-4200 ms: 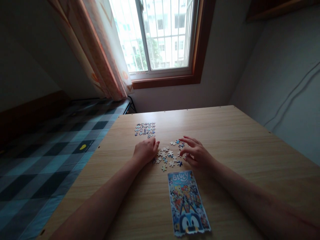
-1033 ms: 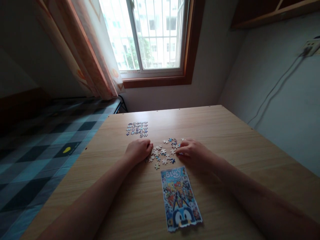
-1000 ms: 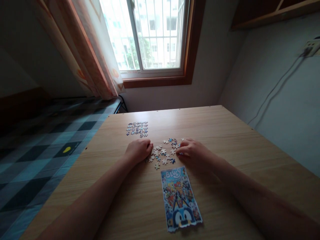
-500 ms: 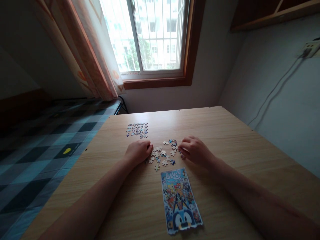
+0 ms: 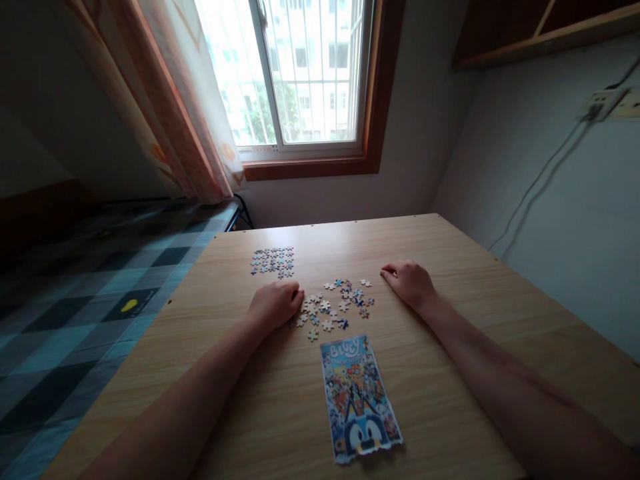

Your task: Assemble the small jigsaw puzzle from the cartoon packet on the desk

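Observation:
Loose jigsaw puzzle pieces (image 5: pixel 327 306) lie spread between my two hands, some pale side up and some coloured. My left hand (image 5: pixel 276 305) rests closed on the table at their left edge; its curled fingers hide whatever may be inside. To the right of the pieces, my right hand (image 5: pixel 411 283) is closed in a pinch near the tabletop, and anything between its fingertips is too small to make out. Neat rows of puzzle pieces (image 5: pixel 273 261) sit beyond my left hand. Nearer me lies a picture sheet (image 5: pixel 359 400) marked "BLUEY", with a torn-looking lower edge.
The wooden table (image 5: pixel 475 393) reaches toward a window (image 5: pixel 315 80) with bars outside. A bed with a checked cover (image 5: pixel 65 320) stands along the left. A cable (image 5: pixel 537 177) hangs from a socket (image 5: pixel 603 103) on the right wall.
My right hand has moved right and slightly away from me, off the loose pieces, uncovering several at their right side. My left hand stays in place. The view has shifted slightly.

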Action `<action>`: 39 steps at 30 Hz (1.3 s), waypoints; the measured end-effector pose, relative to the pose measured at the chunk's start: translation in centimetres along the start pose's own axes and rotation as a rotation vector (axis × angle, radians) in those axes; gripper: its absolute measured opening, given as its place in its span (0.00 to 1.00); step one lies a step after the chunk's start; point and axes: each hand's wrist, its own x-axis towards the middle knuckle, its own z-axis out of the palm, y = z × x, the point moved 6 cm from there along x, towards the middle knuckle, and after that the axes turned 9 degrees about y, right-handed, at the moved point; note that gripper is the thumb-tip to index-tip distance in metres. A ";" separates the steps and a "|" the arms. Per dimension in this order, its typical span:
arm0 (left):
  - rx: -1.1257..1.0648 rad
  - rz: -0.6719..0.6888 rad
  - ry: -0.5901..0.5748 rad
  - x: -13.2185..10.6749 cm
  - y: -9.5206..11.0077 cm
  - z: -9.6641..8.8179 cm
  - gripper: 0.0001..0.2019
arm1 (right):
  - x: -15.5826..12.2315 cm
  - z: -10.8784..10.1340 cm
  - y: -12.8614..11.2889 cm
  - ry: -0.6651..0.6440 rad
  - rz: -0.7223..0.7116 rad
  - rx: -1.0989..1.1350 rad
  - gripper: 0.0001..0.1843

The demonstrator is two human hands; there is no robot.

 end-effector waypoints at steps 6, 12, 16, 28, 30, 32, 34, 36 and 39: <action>-0.009 0.004 -0.005 -0.1 0.1 -0.2 0.20 | -0.2 0.5 -0.7 0.010 -0.061 0.038 0.10; -0.006 -0.002 -0.006 0.1 0.0 0.0 0.20 | -0.2 -0.3 -1.5 0.074 -0.130 0.179 0.12; -0.015 -0.002 -0.014 0.1 0.0 0.0 0.20 | -0.8 -1.4 -3.1 0.036 -0.313 0.308 0.12; 0.007 0.009 0.000 0.1 -0.1 0.0 0.20 | -2.4 -0.6 -4.9 -0.092 -0.492 0.334 0.14; 0.002 0.009 0.000 0.1 -0.1 0.0 0.20 | -2.3 -0.8 -4.9 -0.051 -0.482 0.304 0.14; -0.004 0.009 0.000 0.0 0.0 -0.1 0.20 | -2.3 -0.9 -5.0 -0.034 -0.475 0.289 0.14; -0.007 0.007 -0.001 0.0 0.0 -0.1 0.20 | -2.3 -0.7 -5.0 -0.046 -0.471 0.282 0.14; -0.006 0.002 -0.004 0.0 -0.1 -0.1 0.20 | -2.4 -0.5 -5.0 -0.072 -0.460 0.268 0.14; -0.008 0.000 -0.011 0.0 0.0 -0.1 0.20 | -2.5 -0.2 -4.8 -0.107 -0.436 0.252 0.14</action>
